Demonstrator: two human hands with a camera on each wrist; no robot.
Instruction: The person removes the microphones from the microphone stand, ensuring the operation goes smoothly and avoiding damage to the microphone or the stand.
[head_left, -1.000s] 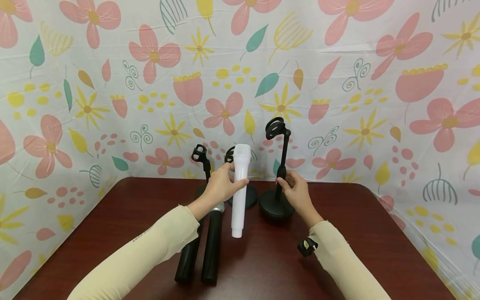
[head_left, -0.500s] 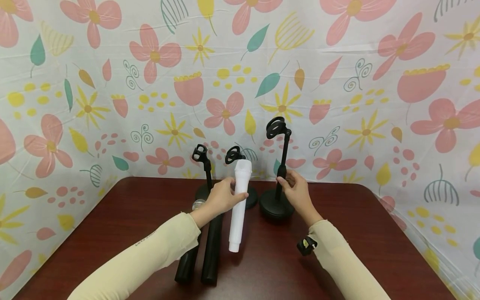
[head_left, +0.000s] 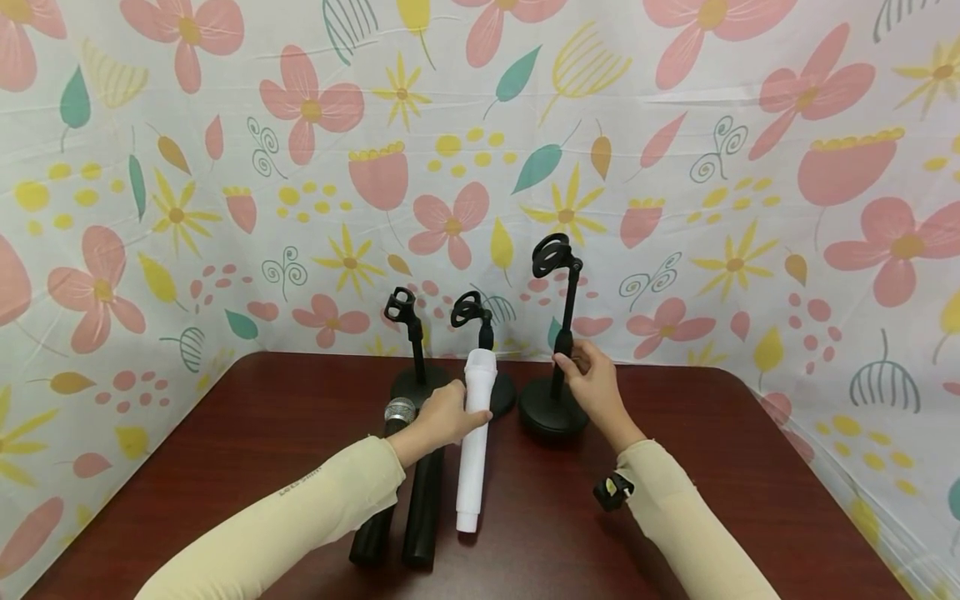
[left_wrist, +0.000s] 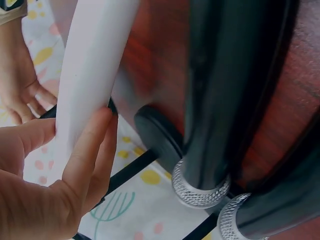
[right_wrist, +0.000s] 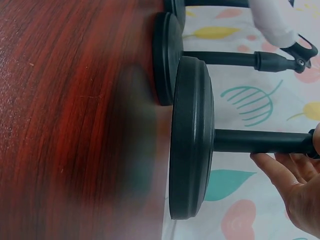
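Left hand [head_left: 442,417] gripping white microphone [head_left: 474,446] near its head, angling it low over worktop [head_left: 225,450] beside two black microphones [head_left: 408,500]. Right hand [head_left: 592,385] pinching pole of tallest mic stand [head_left: 558,350], bracing it upright near worktop's back edge.

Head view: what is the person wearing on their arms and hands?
Both arms wear long, close-fitting cream sleeves that end at the wrists. The left sleeve carries a small line of dark lettering, too small to read. A small black device with a yellow-green spot sits on the right sleeve near the wrist. The left hand and right hand are bare, without gloves.
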